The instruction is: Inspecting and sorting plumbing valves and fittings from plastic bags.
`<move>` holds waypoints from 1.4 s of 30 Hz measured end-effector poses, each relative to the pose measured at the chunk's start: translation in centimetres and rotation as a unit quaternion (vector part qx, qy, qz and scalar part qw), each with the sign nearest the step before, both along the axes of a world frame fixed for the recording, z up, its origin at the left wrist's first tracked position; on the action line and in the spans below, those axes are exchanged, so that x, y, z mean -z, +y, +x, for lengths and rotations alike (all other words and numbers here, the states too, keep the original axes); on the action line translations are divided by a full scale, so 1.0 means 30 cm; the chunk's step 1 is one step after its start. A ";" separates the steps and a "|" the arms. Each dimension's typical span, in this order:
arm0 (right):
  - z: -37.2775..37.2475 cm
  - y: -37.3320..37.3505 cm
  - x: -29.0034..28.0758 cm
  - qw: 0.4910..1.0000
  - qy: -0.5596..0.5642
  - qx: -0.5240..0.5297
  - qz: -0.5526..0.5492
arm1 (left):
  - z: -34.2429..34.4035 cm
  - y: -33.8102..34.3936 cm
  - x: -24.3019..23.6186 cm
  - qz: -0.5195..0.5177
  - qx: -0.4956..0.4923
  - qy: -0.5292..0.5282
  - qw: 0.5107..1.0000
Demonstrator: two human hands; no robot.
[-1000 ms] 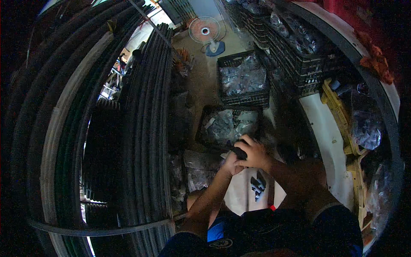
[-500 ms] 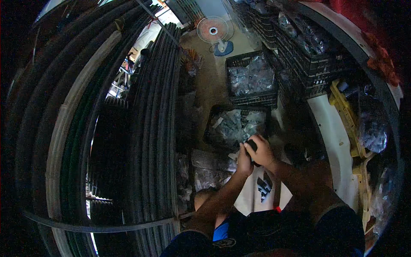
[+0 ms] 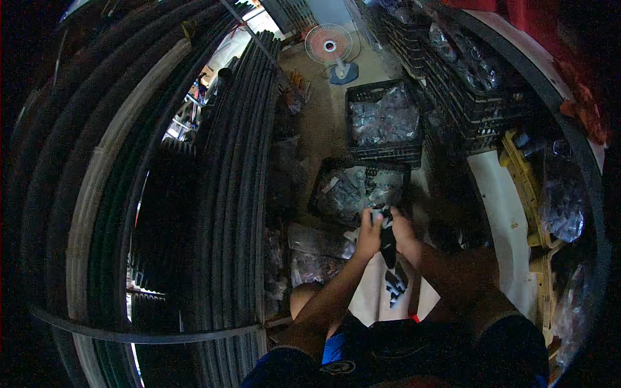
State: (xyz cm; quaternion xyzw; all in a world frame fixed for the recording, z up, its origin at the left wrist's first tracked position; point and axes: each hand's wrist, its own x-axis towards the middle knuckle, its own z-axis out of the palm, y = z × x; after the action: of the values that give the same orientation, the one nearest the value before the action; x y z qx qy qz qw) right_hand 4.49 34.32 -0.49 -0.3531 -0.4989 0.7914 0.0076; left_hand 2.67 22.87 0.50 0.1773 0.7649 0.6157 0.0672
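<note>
Both my hands meet at the centre, over the near edge of a black crate of bagged parts. My left hand [image 3: 369,236] pinches the left side of a dark, narrow piece [image 3: 388,250], thumb upward. On its other side my right hand [image 3: 403,234] grips it with bent fingers. The piece hangs down between my palms and tapers at its lower end; its exact kind cannot be made out. Light grey bits show at its top, between my fingertips. Below it, several small dark and pale blue parts [image 3: 395,288] lie on a white surface [image 3: 369,294].
Ahead are the near black crate [image 3: 317,205] and a farther black crate [image 3: 352,143], both holding clear bags. A fan [image 3: 343,72] stands beyond. Long dark pipes [image 3: 236,194] rack up on the left. Stacked crates [image 3: 482,113] and a yellow crate [image 3: 525,187] line the right.
My right hand has come down from over the top of the piece to its right side. The dark piece now hangs lower and shows more of its length between my hands.
</note>
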 end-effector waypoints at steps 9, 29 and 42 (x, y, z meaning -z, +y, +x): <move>0.007 0.053 -0.202 0.825 0.421 -0.180 0.332 | -0.049 -0.066 -0.001 0.133 -0.029 -0.269 0.954; 0.055 0.015 -0.214 0.815 0.254 -0.193 0.483 | -0.019 -0.067 0.056 0.118 -0.038 -0.453 0.883; -0.011 0.054 0.166 0.932 0.150 -0.324 0.066 | 0.024 -0.078 -0.139 -0.274 0.012 0.134 0.952</move>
State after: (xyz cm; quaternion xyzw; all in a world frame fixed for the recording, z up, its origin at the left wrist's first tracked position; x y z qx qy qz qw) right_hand 4.14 35.95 -5.45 -0.0482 -0.6301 0.7600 -0.1515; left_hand 3.40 20.52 4.68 0.2418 0.9039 0.3523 0.0172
